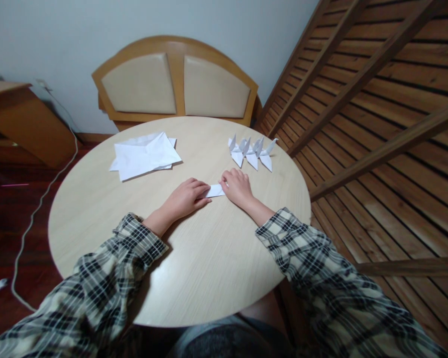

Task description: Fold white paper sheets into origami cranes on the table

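Observation:
A small folded strip of white paper [215, 191] lies on the round table between my two hands. My left hand [188, 195] grips its left end, thumb at the near edge and fingers over the top. At the other end, my right hand [237, 186] has its fingers curled and pinches the paper's right side. Both ends of the folded paper are partly hidden under my fingers. Just beyond my right hand stand several white paper cranes [251, 158] in a row. Farther left is a loose pile of white paper sheets [144, 155], some with crease lines.
The round pale wooden table [186, 278] reaches close to my lap. A wooden headboard with cream panels [140, 84] stands behind it. Wooden slats [388, 104] slope along the right. A white cable [33, 214] runs over the floor at left, near a wooden desk [26, 122].

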Tool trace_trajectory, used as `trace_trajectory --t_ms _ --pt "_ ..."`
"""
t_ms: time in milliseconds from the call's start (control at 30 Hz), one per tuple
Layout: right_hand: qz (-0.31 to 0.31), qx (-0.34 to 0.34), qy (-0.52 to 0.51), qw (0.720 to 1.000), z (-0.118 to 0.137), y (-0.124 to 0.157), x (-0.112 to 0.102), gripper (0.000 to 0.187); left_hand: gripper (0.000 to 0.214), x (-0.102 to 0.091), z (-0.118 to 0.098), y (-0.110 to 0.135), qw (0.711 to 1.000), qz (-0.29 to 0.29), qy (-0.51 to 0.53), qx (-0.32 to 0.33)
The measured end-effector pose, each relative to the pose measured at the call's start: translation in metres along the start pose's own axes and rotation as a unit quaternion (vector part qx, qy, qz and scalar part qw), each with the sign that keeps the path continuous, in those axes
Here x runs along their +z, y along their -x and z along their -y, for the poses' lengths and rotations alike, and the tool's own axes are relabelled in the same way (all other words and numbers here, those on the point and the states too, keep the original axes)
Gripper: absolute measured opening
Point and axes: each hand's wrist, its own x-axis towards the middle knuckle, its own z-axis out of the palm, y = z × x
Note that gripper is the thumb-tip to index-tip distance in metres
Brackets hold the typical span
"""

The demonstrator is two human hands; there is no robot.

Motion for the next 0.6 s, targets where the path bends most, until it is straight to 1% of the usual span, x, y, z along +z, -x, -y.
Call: trace_trajectory --t_ms 67,133,300,367,467,533,600 --pt "-0.011 -0.004 -0.036 0.999 -0.004 -0.001 0.003 0.013 0.028 0.0 0.0 -0.002 1.0 -0.002 -0.012 0.0" --pt "-0.035 -0.003 -0.084 0.996 -0.007 -0.004 0.004 0.012 0.023 0.0 0.0 -0.003 1.0 0.0 -0.028 -0.002" --pt "-0.144 0.002 -0.18 0.973 -0.01 -0.008 -0.002 0.014 0.032 -0.002 -0.003 -0.006 0.997 0.007 -0.077 -0.027" --pt "-0.177 -0.005 -0.199 0.964 -0.01 -0.008 -0.005 0.014 0.033 -0.004 -0.004 -0.006 0.994 0.0 -0.088 -0.058" --pt "-0.218 -0.021 -0.22 0.951 -0.01 -0.008 -0.01 0.015 0.032 -0.007 -0.006 -0.006 0.987 -0.012 -0.083 -0.138" --pt "-0.242 -0.034 -0.226 0.943 -0.01 -0.007 -0.012 0.014 0.031 -0.008 -0.008 -0.006 0.98 -0.015 -0.05 -0.19" --pt "-0.262 -0.051 -0.221 0.938 -0.009 -0.006 -0.015 0.014 0.03 -0.01 -0.008 -0.007 0.973 -0.026 0.019 -0.228"
